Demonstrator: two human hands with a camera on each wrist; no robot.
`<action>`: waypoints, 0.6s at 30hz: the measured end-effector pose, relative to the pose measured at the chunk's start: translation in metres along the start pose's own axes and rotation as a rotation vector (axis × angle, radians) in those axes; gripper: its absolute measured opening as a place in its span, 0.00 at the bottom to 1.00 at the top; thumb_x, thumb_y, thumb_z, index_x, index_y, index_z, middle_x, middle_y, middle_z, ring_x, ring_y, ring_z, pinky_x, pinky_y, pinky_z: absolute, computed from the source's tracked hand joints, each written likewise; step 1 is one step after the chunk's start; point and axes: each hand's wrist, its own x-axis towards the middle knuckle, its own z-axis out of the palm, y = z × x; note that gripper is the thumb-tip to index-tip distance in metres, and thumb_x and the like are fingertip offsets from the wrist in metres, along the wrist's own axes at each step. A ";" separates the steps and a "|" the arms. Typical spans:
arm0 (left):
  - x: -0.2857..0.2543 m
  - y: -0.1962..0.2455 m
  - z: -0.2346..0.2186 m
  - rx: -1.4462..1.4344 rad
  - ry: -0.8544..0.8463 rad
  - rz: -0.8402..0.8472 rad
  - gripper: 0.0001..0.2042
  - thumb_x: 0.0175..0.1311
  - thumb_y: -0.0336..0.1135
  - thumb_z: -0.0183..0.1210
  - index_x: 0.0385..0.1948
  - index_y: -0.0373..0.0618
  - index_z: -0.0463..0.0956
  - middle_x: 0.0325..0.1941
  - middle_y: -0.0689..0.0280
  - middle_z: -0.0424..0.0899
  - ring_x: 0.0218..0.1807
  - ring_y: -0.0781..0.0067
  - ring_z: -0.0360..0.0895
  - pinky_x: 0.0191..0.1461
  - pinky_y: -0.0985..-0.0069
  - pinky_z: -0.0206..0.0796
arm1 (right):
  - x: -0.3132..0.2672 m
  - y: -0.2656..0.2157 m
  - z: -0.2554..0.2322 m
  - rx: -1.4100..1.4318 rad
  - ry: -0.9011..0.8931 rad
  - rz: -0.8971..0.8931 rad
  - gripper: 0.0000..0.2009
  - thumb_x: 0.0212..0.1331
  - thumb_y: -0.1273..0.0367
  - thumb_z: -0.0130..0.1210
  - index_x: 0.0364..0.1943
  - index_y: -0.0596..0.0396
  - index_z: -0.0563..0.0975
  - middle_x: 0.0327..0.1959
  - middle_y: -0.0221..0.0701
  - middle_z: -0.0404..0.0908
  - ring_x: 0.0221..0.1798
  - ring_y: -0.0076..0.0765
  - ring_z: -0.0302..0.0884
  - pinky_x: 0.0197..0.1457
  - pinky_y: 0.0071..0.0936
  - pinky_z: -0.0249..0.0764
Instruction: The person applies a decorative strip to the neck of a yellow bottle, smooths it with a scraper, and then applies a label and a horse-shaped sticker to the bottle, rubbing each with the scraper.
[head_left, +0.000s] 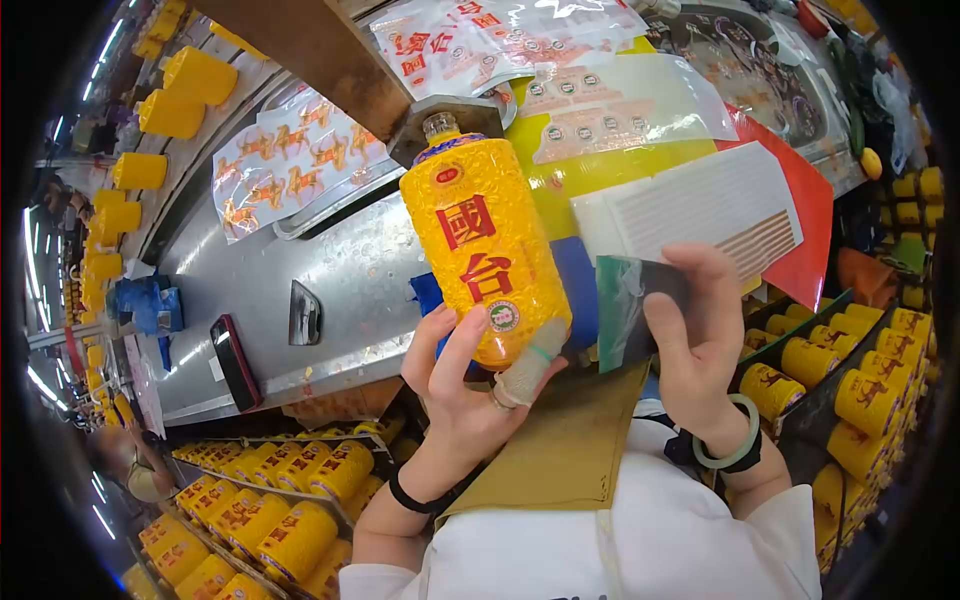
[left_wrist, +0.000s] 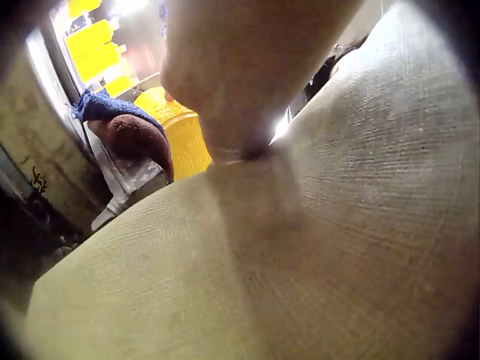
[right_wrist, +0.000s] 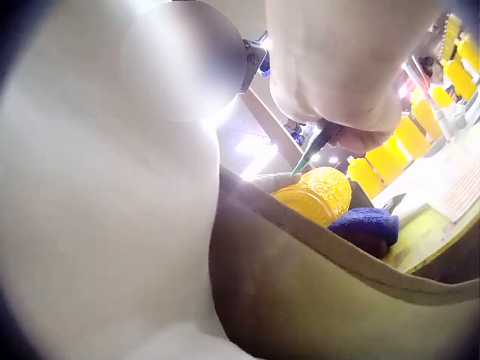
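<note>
green and dark, a flat scraper (head_left: 620, 312) is pinched between thumb and fingers of the right hand (head_left: 705, 345); the left hand (head_left: 466, 395) curls round the base of the yellow bottle (head_left: 488, 235), above the metal bench's (head_left: 370, 250) near edge, 2 big red characters facing up. smoothing decals seems in hand; next calls for light, even strokes, base steady. farther off, printed sheets (head_left: 300, 160) lie toward the bench's far edge.

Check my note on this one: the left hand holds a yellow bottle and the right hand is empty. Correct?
Not quite: the right hand isn't empty; the head view shows it holding a flat, green-edged tool. The left hand does hold a yellow bottle.
</note>
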 end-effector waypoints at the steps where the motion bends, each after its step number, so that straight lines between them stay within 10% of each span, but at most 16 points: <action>1: 0.000 -0.002 0.000 -0.006 0.030 0.038 0.22 0.48 0.42 0.82 0.48 0.62 0.87 0.69 0.56 0.63 0.65 0.48 0.67 0.65 0.55 0.65 | -0.001 -0.001 0.001 0.002 0.000 -0.002 0.18 0.71 0.74 0.60 0.61 0.62 0.71 0.52 0.33 0.76 0.52 0.25 0.75 0.59 0.23 0.71; 7: -0.033 -0.017 0.011 -0.406 0.105 -0.197 0.25 0.50 0.21 0.77 0.52 0.52 0.83 0.70 0.54 0.65 0.70 0.45 0.73 0.70 0.57 0.73 | -0.014 0.000 0.016 -0.045 -0.212 0.069 0.12 0.66 0.76 0.62 0.52 0.61 0.77 0.41 0.34 0.79 0.40 0.29 0.79 0.45 0.25 0.75; 10: -0.033 -0.018 0.016 -0.460 0.242 -0.210 0.39 0.53 0.19 0.74 0.70 0.35 0.67 0.72 0.50 0.69 0.71 0.49 0.74 0.70 0.62 0.75 | -0.012 0.006 0.011 -0.214 -0.154 0.085 0.11 0.64 0.77 0.63 0.49 0.60 0.79 0.39 0.35 0.79 0.39 0.33 0.79 0.44 0.27 0.75; 14: -0.023 -0.021 0.020 -0.750 0.129 -0.512 0.45 0.52 0.19 0.75 0.75 0.34 0.61 0.76 0.44 0.69 0.70 0.53 0.77 0.70 0.59 0.74 | -0.005 0.001 0.005 -0.257 -0.072 0.065 0.11 0.60 0.78 0.64 0.46 0.59 0.80 0.37 0.36 0.80 0.37 0.36 0.78 0.42 0.27 0.74; 18: -0.007 -0.014 0.010 -0.709 0.160 -0.424 0.47 0.51 0.20 0.76 0.76 0.34 0.60 0.74 0.44 0.73 0.70 0.53 0.77 0.69 0.59 0.75 | -0.010 -0.017 0.010 -0.234 -0.140 0.018 0.12 0.57 0.78 0.66 0.45 0.58 0.81 0.35 0.35 0.79 0.34 0.34 0.78 0.40 0.26 0.74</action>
